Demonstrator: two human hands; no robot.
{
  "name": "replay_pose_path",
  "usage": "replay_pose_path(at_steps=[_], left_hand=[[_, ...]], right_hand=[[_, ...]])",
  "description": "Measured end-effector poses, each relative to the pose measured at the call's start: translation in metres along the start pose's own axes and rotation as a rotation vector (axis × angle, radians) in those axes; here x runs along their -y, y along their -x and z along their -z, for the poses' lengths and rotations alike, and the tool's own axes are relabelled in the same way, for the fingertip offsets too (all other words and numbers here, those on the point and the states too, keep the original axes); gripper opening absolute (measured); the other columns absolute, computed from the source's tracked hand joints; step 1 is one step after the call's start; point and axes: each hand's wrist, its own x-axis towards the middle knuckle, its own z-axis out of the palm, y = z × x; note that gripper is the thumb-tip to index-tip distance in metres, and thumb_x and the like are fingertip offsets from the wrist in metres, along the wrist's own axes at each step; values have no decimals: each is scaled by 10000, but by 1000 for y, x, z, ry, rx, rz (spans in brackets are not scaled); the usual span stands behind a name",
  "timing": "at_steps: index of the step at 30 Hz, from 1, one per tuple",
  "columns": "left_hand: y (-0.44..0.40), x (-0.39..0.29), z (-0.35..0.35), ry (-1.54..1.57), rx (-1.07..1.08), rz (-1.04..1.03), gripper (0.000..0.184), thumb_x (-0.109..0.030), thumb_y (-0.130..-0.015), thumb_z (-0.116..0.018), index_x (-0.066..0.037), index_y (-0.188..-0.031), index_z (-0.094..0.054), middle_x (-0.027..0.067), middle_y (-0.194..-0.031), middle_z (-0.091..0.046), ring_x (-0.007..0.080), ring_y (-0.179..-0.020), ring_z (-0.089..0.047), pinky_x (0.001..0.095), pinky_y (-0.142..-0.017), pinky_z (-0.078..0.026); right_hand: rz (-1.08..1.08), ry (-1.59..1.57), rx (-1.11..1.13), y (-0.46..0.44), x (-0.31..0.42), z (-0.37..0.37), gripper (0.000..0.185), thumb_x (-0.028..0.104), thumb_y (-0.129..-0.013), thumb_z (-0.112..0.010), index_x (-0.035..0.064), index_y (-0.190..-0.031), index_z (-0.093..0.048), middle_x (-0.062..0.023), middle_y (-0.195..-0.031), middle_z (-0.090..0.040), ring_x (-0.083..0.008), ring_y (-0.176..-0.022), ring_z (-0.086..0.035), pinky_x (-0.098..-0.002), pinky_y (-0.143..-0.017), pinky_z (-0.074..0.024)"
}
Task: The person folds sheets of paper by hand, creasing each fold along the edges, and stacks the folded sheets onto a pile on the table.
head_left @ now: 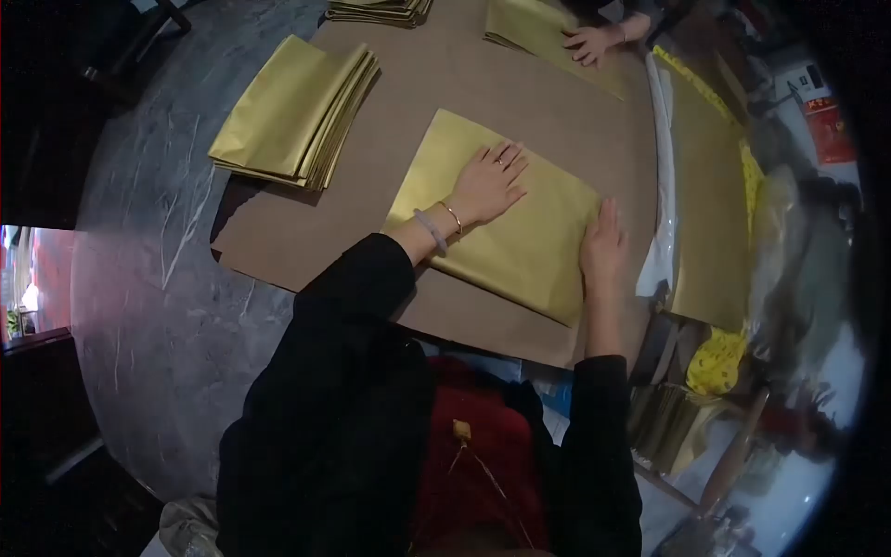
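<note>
A folded sheet of gold paper (529,251) lies on the brown board in front of me. My left hand (487,186) rests flat on its upper middle, fingers spread, with a ring on one finger and bracelets at the wrist. At the paper's right edge is my right hand (605,246), its fingers stretched out and pointing away from me. It holds nothing and seems to touch the edge.
A stack of folded gold paper (292,107) stands at the left, another stack (380,11) behind it. Across the brown board (408,70), another person's hand (594,42) lies on gold paper (529,32). Gold sheets (710,195) in plastic wrap lie right.
</note>
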Motion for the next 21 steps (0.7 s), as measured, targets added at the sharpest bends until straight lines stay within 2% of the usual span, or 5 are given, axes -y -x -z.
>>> replay_pose_path(at_steps=[7, 10, 14, 16, 21], left_hand=[[2, 1, 7, 27, 29, 7, 543, -423, -946, -385, -91, -1376, -397, 99, -1477, -310, 257, -1371, -258, 415, -1122, -204], [7, 8, 4, 9, -76, 12, 542, -426, -943, -394, -85, -1363, -415, 119, -1460, -335, 271, -1359, -279, 421, -1113, -224], [9, 20, 13, -25, -50, 77, 569, -444, -933, -412, -83, -1372, -406, 127, -1464, -329, 279, -1360, -282, 430, -1111, -231], [9, 20, 19, -48, -26, 82, 588, -454, -932, -414, -73, -1380, -395, 130, -1464, -329, 287, -1358, -290, 433, -1114, -225], [7, 21, 12, -111, -43, 67, 588, -450, -913, -446, -92, -1377, -409, 116, -1457, -347, 279, -1357, -296, 440, -1110, -241]], right_hand=[[-43, 41, 71, -1, 3, 3, 491, 271, -967, -329, 169, -1446, -293, 1, -1512, -267, -208, -1383, -267, -511, -1106, -198], [-39, 9, 54, -1, 5, 7, 493, 277, -971, -327, 172, -1451, -280, 0, -1517, -253, -203, -1390, -249, -502, -1110, -196], [-26, -2, 30, -1, 2, 0, 498, 270, -971, -311, 162, -1455, -269, -13, -1520, -246, -200, -1396, -234, -484, -1114, -179], [-56, -15, 47, 0, 9, 8, 497, 253, -957, -335, 147, -1441, -296, -18, -1513, -265, -201, -1388, -252, -481, -1117, -172], [-34, -42, -110, 2, 5, -2, 484, 284, -929, -389, 114, -1382, -395, -33, -1473, -344, -211, -1349, -325, -506, -1095, -216]])
